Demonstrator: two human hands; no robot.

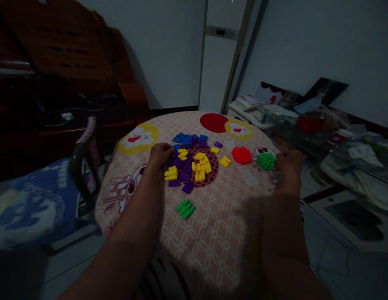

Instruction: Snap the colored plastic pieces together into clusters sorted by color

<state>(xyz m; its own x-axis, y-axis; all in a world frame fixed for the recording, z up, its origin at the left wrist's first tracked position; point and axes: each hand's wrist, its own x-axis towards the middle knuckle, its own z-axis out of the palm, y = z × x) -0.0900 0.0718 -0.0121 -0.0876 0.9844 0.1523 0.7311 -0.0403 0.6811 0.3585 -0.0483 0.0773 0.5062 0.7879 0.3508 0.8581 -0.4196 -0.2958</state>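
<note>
In a dimly lit room, a round tabletop (212,233) under a patterned cloth carries small coloured pieces. Purple pieces (183,163) and yellow pieces (199,167) lie mixed around the middle, with blue pieces (185,141) just beyond. At the heap's left edge is a person's left hand (161,154), fingers bent; whether it grips a piece cannot be told. The right hand (290,163), fingers curled, is at the right side of a green cluster (266,161), its hold also unclear. A red cluster (242,155) sits just left of the green; a few green pieces (185,208) lie apart, nearer the person. Beyond stand a wooden seat (61,46), left, and a tall white unit (217,71) by the wall.
</note>
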